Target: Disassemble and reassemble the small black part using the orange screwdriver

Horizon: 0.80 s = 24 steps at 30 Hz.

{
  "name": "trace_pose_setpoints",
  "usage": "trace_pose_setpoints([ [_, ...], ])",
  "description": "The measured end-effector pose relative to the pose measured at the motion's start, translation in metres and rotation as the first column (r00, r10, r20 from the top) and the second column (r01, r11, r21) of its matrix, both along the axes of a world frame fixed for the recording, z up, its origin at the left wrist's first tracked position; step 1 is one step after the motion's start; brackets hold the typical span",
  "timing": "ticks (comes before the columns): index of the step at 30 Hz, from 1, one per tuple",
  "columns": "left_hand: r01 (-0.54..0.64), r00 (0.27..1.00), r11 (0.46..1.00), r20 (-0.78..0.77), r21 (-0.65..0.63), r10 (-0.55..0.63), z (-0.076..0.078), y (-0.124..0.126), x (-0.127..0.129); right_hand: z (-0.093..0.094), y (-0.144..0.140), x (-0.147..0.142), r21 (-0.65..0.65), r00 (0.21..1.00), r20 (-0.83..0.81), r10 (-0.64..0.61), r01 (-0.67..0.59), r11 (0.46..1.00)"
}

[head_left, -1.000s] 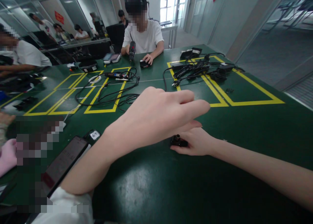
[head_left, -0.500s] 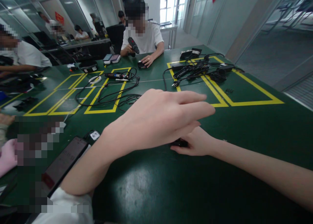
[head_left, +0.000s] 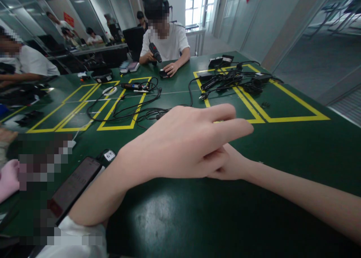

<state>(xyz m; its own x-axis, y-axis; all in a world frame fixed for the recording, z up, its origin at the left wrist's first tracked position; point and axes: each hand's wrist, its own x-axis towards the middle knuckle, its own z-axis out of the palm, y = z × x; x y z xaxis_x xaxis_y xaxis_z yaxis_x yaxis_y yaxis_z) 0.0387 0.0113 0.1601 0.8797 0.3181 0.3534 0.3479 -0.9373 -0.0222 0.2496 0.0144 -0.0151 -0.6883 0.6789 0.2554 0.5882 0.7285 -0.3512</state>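
Note:
My left hand (head_left: 183, 141) is held over the green table with its back toward me. One finger points right while the others bend inward, and whatever they touch is hidden. Close behind and below it is my right hand (head_left: 235, 164), partly covered by the left, with its fingers drawn together. A small dark object showed in the right hand in the earlier view, but the left hand now hides it. The two hands overlap, just above the tabletop (head_left: 175, 213).
A phone (head_left: 76, 186) lies at left beside a labelled black item (head_left: 109, 155). Black cables (head_left: 124, 109) and a cable bundle (head_left: 222, 79) lie beyond, among yellow tape outlines. Across the table a person holds a power drill (head_left: 155, 53). Another person's pink sleeve (head_left: 9, 181) is at left.
My left hand's fingers have curled from nearly straight, its lower fingers bending in toward my right hand. The dark object in the right hand has gone out of sight.

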Motion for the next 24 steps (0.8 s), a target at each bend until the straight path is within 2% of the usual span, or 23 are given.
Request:
trace_pose_setpoints([
  [5, -0.025, 1.0, 0.998, 0.007, 0.065, 0.024, -0.0057, 0.0059, -0.0005, 0.0076, -0.0023, -0.0004, 0.04, 0.999, 0.023, 0.037, -0.038, 0.998],
  [9, -0.008, 1.0, 0.999, 0.003, 0.049, 0.008, -0.0032, 0.0042, 0.0011, 0.0087, -0.0037, -0.0028, 0.062, 1.0, 0.028, -0.013, 0.011, 0.998],
  [13, 0.053, 0.999, 0.997, 0.002, 0.056, -0.053, -0.0016, 0.0046, 0.0018, 0.009, -0.0028, -0.0016, 0.08, 1.0, 0.023, -0.003, 0.001, 0.997],
  [19, 0.016, 1.0, 0.997, -0.021, 0.073, -0.014, -0.0039, 0.0068, 0.0008, 0.008, -0.0017, -0.0002, 0.13, 1.0, -0.011, 0.006, -0.005, 0.992],
  [24, 0.052, 0.998, 0.995, 0.019, 0.08, -0.054, -0.0032, 0.0073, 0.0027, 0.0092, -0.003, -0.0036, 0.175, 1.0, 0.005, 0.003, -0.004, 0.985],
])
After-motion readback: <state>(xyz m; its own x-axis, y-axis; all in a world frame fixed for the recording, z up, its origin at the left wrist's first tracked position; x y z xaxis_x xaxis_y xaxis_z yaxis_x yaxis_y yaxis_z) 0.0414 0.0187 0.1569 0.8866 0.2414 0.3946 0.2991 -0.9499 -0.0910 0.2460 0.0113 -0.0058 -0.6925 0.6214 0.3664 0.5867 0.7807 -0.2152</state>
